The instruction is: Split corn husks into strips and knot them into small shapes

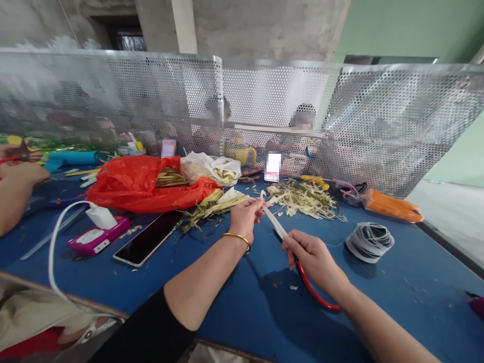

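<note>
Between my two hands stretches a pale, flat strip of dried husk [275,220]. My left hand [245,217], with a gold bangle at the wrist, pinches its far end. The near end sits between the thumb and fingers of my right hand [308,254]. Beneath the right hand shows a tool with a red curved handle [315,294] and a dark tip, perhaps scissors; the hand partly covers it, and I cannot tell whether it is held or lying on the table. A bundle of dried husks [206,207] lies left of my left hand, a pile of husk scraps [302,199] beyond both hands.
On the blue table [242,307] are a phone [149,239], a purple power strip [99,236] with a white plug, a red plastic bag [124,184], a spool of thread [370,242] and an orange packet [393,205]. A perforated metal screen [272,91] stands behind. Another person's hand [22,171] is at left.
</note>
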Tool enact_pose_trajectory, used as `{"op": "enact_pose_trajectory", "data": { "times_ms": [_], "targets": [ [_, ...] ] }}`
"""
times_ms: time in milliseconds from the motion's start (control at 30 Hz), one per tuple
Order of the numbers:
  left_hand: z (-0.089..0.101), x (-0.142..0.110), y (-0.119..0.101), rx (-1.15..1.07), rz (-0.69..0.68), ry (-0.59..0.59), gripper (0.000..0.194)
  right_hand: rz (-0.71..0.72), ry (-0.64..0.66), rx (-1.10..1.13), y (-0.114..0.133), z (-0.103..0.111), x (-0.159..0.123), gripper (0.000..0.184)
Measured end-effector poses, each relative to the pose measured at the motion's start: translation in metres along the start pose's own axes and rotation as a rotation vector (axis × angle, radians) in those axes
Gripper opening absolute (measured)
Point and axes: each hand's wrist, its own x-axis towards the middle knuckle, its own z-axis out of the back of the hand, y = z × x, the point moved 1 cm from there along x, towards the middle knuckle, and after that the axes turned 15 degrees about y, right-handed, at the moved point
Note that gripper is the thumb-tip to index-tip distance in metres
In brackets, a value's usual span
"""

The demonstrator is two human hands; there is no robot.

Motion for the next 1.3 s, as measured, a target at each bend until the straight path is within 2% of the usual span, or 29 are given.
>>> {"op": "enact_pose_trajectory", "data": {
  "times_ms": [133,267,400,467,533,600,733,833,933,1167,1233,1300],
  "targets": [
    [0.002,0.002,-0.004,-0.027,0.007,-0.024,0.009,-0.018,-0.020,-0.121,0.002,0.000,-0.001,0.036],
    [0.003,0.003,-0.004,-0.032,0.016,-0.014,0.009,-0.021,-0.111,-0.345,0.004,0.001,-0.003,0.040],
    [0.002,-0.001,-0.003,-0.018,0.121,0.070,0.010,-0.082,-0.309,-0.388,0.000,0.012,-0.007,0.048],
    [-0.001,-0.007,-0.003,0.005,0.161,0.139,0.014,-0.088,-0.438,-0.394,-0.002,0.020,-0.008,0.045],
    [-0.005,-0.013,-0.003,0.006,0.184,0.204,0.020,-0.064,-0.511,-0.392,-0.003,0.026,-0.008,0.038],
    [-0.009,-0.018,-0.002,0.001,0.202,0.244,0.024,-0.044,-0.471,-0.342,-0.003,0.027,-0.006,0.034],
    [-0.016,-0.026,0.003,0.072,0.204,0.315,0.022,-0.027,-0.246,-0.208,-0.005,0.016,0.002,0.023],
    [-0.019,-0.028,0.007,0.091,0.221,0.349,0.022,-0.007,-0.259,-0.226,-0.008,0.007,0.005,0.017],
    [-0.019,-0.029,0.010,0.087,0.222,0.351,0.023,0.031,-0.286,-0.249,-0.009,0.005,0.005,0.023],
    [-0.019,-0.026,0.013,0.173,0.086,0.278,0.013,0.146,-0.216,-0.237,-0.004,0.009,0.004,0.030],
    [-0.020,-0.027,0.013,0.179,0.089,0.285,0.014,0.097,-0.220,-0.148,-0.005,0.010,0.004,0.031],
    [-0.021,-0.028,0.011,0.165,0.127,0.322,0.018,0.050,-0.217,0.051,-0.007,0.010,0.006,0.031]
  ]
}}
